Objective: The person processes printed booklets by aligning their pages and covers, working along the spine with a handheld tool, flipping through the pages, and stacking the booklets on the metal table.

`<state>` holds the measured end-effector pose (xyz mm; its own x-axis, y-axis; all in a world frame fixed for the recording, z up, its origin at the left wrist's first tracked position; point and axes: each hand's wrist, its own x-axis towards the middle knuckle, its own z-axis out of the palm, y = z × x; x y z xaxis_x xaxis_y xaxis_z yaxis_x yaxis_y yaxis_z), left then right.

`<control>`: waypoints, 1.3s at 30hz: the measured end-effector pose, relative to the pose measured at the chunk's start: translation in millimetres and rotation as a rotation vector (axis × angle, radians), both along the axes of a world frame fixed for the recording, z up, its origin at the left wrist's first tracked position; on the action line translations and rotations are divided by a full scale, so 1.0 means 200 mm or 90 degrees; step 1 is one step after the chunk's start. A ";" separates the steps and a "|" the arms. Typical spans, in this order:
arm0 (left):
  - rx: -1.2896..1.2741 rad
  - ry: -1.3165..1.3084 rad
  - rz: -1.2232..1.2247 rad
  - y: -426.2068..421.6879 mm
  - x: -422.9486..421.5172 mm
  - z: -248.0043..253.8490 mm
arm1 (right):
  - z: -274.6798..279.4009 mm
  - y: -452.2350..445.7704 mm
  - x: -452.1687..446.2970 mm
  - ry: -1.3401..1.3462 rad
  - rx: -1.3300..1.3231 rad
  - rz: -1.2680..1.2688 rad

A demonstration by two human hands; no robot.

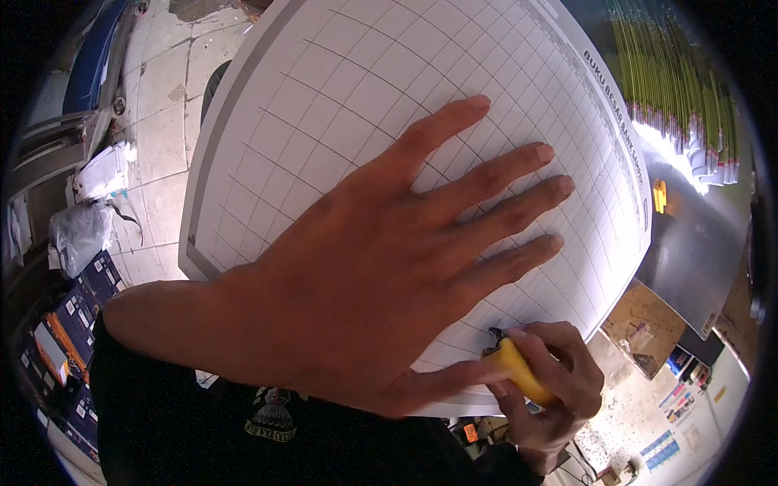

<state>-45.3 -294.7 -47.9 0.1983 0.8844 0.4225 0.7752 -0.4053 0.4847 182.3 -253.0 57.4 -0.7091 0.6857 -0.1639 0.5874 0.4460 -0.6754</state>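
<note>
A large white sheet or board printed with a grid (356, 69) fills the middle of the view, with "BUKU BESAR BANK SAMP..." lettering along its right margin. My left hand (397, 243) lies flat on it, palm down, fingers spread to the right. My right hand (559, 381) is closed around a small yellow tool (525, 374) with a dark metal tip, at the sheet's lower right edge. The tip is close to the sheet; I cannot make out whether they touch. My left thumb reaches the yellow tool's side.
At the upper right, a stack of sheets with yellow-green edges (677, 89) stands beside a dark, shiny tabletop (697, 251). A yellow object (660, 197) lies on that top. To the left are dark printed boxes (101, 275), a plastic bag (81, 235) and a tiled floor (162, 113).
</note>
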 end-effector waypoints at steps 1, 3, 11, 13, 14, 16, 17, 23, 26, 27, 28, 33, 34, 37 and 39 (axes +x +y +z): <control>-0.007 0.007 -0.004 0.00 -0.01 0.01 | -0.01 0.01 0.00 0.002 0.000 -0.001; -0.015 0.022 -0.012 0.00 -0.03 0.02 | -0.03 0.03 0.01 0.034 0.033 0.061; -0.088 0.065 -0.034 0.00 0.00 0.03 | -0.10 0.03 0.03 0.093 0.074 0.071; -0.028 0.041 -0.003 0.00 0.04 -0.05 | -0.12 0.03 0.04 0.102 0.078 0.075; -0.016 0.020 0.004 0.00 0.04 -0.07 | -0.13 0.03 0.04 0.116 0.101 0.091; 0.029 0.207 -0.008 0.01 -0.04 -0.05 | -0.15 0.03 0.05 0.133 0.123 0.103; 0.043 0.313 -0.018 0.02 -0.07 -0.03 | -0.16 0.02 0.05 0.135 0.148 0.114; -0.115 0.172 -0.036 0.01 -0.03 0.11 | -0.17 -0.02 0.03 0.151 0.202 0.375; -0.035 0.081 -0.016 0.01 0.00 0.01 | -0.21 -0.08 0.10 0.248 0.218 0.119; -0.001 0.060 -0.007 0.01 0.00 0.01 | -0.23 -0.10 0.12 0.273 0.228 0.040; -0.102 0.077 -0.039 0.00 -0.03 0.12 | -0.16 -0.04 0.10 0.188 0.227 0.070; -0.199 0.094 -0.067 0.00 -0.04 0.17 | -0.17 0.00 0.08 0.119 0.231 0.094; -0.196 0.090 -0.067 0.00 -0.04 0.17 | -0.17 0.00 0.07 0.119 0.227 0.096; -0.194 0.088 -0.066 0.00 -0.04 0.17 | -0.15 0.01 0.06 0.124 0.209 0.106; -0.195 0.089 -0.066 0.00 -0.04 0.17 | -0.14 0.01 0.06 0.106 0.192 0.098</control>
